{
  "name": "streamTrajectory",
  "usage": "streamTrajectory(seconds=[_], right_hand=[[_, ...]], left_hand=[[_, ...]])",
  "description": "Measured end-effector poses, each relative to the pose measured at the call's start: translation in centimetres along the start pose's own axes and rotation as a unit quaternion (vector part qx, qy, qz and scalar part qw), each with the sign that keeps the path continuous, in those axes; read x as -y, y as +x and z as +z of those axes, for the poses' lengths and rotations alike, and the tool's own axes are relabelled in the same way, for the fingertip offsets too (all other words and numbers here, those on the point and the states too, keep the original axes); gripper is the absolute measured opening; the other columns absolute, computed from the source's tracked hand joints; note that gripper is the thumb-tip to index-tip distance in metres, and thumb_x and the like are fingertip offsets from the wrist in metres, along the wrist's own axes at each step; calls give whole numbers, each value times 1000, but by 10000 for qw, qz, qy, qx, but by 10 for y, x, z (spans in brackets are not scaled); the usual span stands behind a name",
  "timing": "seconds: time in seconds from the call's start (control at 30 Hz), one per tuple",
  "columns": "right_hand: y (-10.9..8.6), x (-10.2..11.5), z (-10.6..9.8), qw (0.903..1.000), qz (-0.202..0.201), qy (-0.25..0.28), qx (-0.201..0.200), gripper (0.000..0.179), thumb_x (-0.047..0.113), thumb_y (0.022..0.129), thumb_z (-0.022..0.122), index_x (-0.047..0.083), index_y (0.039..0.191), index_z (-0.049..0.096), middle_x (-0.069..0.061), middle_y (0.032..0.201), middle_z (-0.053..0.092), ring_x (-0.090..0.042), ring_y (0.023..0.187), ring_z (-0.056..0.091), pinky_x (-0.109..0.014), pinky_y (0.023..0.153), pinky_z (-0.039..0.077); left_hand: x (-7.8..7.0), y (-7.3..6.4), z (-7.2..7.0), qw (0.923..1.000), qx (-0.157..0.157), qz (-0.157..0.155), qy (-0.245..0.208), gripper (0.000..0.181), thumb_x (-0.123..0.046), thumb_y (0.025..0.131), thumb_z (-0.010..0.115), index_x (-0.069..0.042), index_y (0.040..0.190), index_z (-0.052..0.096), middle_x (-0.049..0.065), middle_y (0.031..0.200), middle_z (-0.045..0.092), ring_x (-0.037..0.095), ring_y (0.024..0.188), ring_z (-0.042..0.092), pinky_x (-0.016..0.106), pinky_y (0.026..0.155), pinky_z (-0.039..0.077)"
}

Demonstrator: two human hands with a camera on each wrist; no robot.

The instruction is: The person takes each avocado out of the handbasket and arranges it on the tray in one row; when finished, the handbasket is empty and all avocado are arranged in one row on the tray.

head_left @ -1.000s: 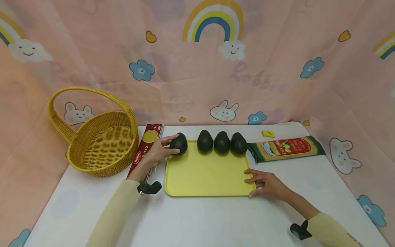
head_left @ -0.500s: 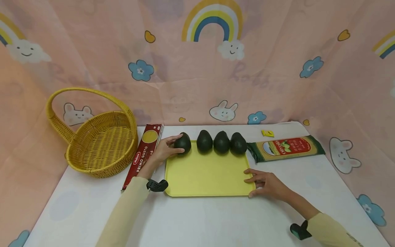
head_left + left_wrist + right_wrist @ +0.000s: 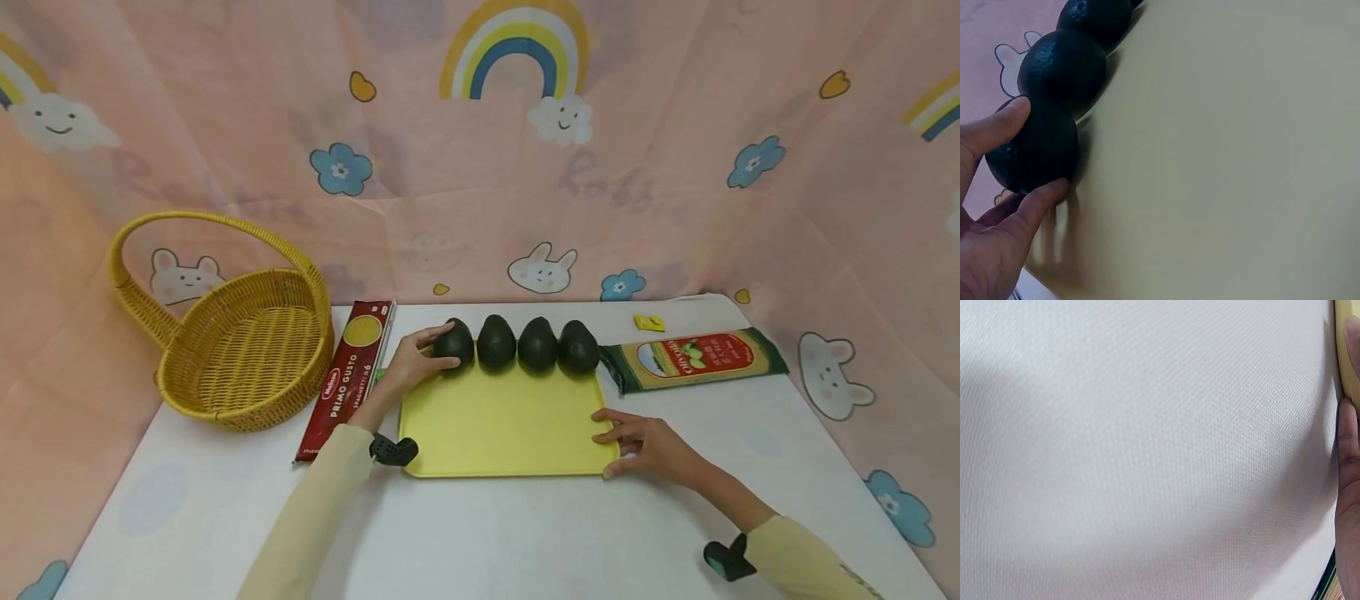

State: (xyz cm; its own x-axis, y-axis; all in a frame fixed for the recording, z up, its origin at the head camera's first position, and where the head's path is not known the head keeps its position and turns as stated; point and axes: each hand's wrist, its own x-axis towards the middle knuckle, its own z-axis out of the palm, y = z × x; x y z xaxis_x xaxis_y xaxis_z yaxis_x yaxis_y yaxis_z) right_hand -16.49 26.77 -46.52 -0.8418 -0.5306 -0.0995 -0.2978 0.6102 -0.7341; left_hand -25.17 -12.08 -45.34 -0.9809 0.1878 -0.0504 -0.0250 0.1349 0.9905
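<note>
My left hand [image 3: 408,367] grips a dark green avocado [image 3: 459,352] at the tray's far left corner, thumb on one side and fingers on the other in the left wrist view. It stands at the end of a row with three more avocados [image 3: 497,343] along the far edge of the yellow tray [image 3: 510,429]. Its side meets the neighbouring avocado [image 3: 1063,72] in the left wrist view. My right hand [image 3: 651,448] holds the tray's near right edge, fingers over the rim and thumb by the corner. Only part of that hand [image 3: 1349,469] shows in the right wrist view.
A yellow wicker basket [image 3: 318,367] with a tall handle stands at the left. Between it and the tray lies a red spaghetti pack [image 3: 348,375]. A green and gold packet [image 3: 697,360] lies right of the tray, with a small yellow sachet [image 3: 649,322] behind it.
My left hand has slid the avocado rightward along the tray's far edge, closing the gap to the other three. More of the spaghetti pack shows now. The right hand stays at the tray edge.
</note>
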Motion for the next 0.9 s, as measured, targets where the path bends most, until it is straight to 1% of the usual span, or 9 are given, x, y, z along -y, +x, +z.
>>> streamTrajectory(seconds=[0.1, 0.17, 0.2, 0.33, 0.43, 0.53, 0.6, 0.8, 0.9], right_hand=[[0, 0, 0, 10000, -11, -15, -17, 45, 26, 74, 81, 4, 111, 72, -20, 136, 51, -41, 124, 45, -21, 78, 54], [0, -1, -1, 10000, -31, -25, -27, 45, 26, 74, 81, 3, 111, 72, -20, 136, 51, -41, 123, 46, -21, 78, 54], [0, -1, 0, 10000, -45, -38, -35, 45, 26, 74, 81, 3, 111, 72, -21, 136, 51, -41, 123, 46, -21, 78, 54], [0, -1, 0, 10000, -37, 6, -27, 45, 26, 74, 81, 3, 111, 72, -21, 136, 51, -41, 123, 46, -21, 78, 54], [-1, -1, 0, 10000, -16, 43, -22, 45, 26, 74, 81, 3, 112, 72, -20, 136, 51, -42, 125, 44, -20, 79, 54], [-1, -1, 0, 10000, -26, 29, -41, 45, 25, 74, 81, 3, 111, 72, -20, 136, 51, -42, 126, 43, -21, 78, 54], [-1, -1, 0, 10000, -28, 25, -52, 45, 25, 74, 81, 3, 111, 72, -21, 136, 51, -43, 125, 43, -20, 78, 54], [-1, 1, 2, 9999, -35, 99, -57, 44, 24, 73, 81, 2, 111, 72, -22, 136, 51, -44, 126, 43, -19, 79, 54], [-1, 1, 2, 9999, -12, 58, -85, 44, 24, 73, 82, 2, 110, 72, -22, 135, 51, -43, 125, 43, -19, 79, 54]], left_hand=[[-1, -1, 1, 9999, -10, -108, 81, 61, 2, 82, 72, -10, 139, 52, 21, 140, 46, 38, 127, 46, 37, 94, 49], [-2, -1, 0, 9999, 63, -122, 23, 61, 4, 83, 69, -10, 140, 51, 21, 141, 45, 38, 127, 45, 37, 94, 48], [-2, -1, -1, 9998, 154, -88, -56, 61, 6, 84, 67, -9, 140, 50, 20, 143, 43, 38, 128, 44, 38, 95, 48], [0, -2, -8, 9973, 651, 101, -323, 61, 8, 88, 62, -4, 144, 43, 21, 149, 35, 39, 130, 42, 33, 94, 49], [1, -4, -12, 9949, 891, 185, -443, 60, 8, 89, 61, -2, 145, 40, 19, 151, 32, 38, 130, 42, 26, 88, 50], [2, -4, -14, 9940, 958, 247, -459, 60, 8, 89, 62, -2, 144, 41, 18, 151, 34, 38, 129, 43, 23, 85, 51], [3, -3, -15, 9932, 1040, 295, -443, 59, 8, 89, 61, -1, 144, 41, 18, 151, 34, 38, 129, 43, 24, 86, 51], [6, 2, -17, 9928, 1116, 208, -384, 60, 6, 90, 62, -4, 145, 42, 18, 150, 35, 37, 128, 45, 33, 90, 52], [6, 4, -17, 9930, 1120, 205, -304, 60, 5, 89, 63, -6, 145, 42, 17, 149, 36, 36, 128, 45, 34, 91, 51]])
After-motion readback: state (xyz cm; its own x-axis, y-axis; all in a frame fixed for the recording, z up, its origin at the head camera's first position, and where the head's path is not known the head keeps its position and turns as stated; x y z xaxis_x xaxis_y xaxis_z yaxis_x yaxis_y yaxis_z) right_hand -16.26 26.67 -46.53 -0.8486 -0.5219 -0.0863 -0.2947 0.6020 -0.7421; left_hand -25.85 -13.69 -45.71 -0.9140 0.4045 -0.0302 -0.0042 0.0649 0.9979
